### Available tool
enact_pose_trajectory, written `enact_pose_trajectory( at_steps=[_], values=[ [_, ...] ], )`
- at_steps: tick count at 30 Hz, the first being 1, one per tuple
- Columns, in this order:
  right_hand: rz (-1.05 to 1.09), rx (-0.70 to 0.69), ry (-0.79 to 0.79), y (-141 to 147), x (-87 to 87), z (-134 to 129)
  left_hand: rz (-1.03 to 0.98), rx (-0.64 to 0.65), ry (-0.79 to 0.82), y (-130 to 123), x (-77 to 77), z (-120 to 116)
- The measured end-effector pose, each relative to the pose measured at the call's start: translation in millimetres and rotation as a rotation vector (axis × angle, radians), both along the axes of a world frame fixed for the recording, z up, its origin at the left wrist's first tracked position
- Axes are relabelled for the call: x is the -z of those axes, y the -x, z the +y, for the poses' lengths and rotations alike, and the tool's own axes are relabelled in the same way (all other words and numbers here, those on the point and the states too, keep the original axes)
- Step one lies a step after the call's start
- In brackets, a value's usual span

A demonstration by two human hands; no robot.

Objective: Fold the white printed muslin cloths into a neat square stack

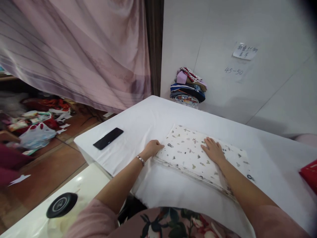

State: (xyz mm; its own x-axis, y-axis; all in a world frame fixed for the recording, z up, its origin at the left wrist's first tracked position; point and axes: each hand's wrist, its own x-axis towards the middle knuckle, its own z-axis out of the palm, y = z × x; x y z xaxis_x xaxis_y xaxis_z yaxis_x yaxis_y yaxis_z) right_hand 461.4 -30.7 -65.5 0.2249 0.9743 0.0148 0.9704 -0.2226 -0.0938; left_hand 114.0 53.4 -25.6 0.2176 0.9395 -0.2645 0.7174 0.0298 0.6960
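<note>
A folded white cloth [183, 152] with a small leaf-like print lies flat on the white-covered table [138, 125]. Its layers show along the near edge. My left hand [153, 148] is at the cloth's left edge, fingers curled and thumb against the fabric, apparently pinching it. My right hand [213, 150] rests palm down on top of the cloth, right of its middle, with fingers stretched out. Two dark ring-shaped marks show on the fabric, one near each end.
A black phone [108, 138] lies at the table's left. Folded clothes [188, 87] are stacked by the wall. A red object [309, 175] sits at the right edge. At lower left is a jar with a black lid [61, 205]. A pink curtain [99, 49] hangs behind.
</note>
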Motion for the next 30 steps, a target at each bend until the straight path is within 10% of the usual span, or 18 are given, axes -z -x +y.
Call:
enact_pose_trajectory(
  at_steps=[30],
  values=[
    [-0.005,-0.013,-0.022,-7,7.0,2,0.058,0.062,-0.035,16,-9.5,-21]
  ],
)
